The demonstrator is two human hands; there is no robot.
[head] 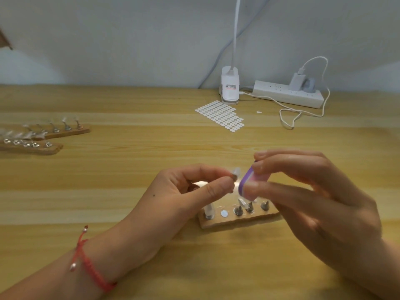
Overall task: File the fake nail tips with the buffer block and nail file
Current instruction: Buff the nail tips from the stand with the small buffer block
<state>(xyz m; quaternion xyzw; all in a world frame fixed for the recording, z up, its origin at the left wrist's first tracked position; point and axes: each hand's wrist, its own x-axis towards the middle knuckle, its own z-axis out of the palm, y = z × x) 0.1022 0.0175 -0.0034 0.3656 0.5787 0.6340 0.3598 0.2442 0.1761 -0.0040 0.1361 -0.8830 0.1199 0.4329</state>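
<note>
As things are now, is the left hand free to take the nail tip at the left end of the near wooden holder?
Probably not yet. The left hand pinches another nail tip, so its fingers are busy. The way itself looks open: the end tip stands uncovered just below it.

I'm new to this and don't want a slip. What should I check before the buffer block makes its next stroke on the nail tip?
1. Left hand pinches the nail tip by its small metal base: ok.
2. Right hand grips the buffer block: ok.
3. Block's purple face turned toward the tip: ok.
4. Block touching the tip: cannot tell, motion blur.
5. Wooden holder lies flat on the table, below the hands: ok.
6. Free spot on the holder, marked by a white dot: ok.
</note>
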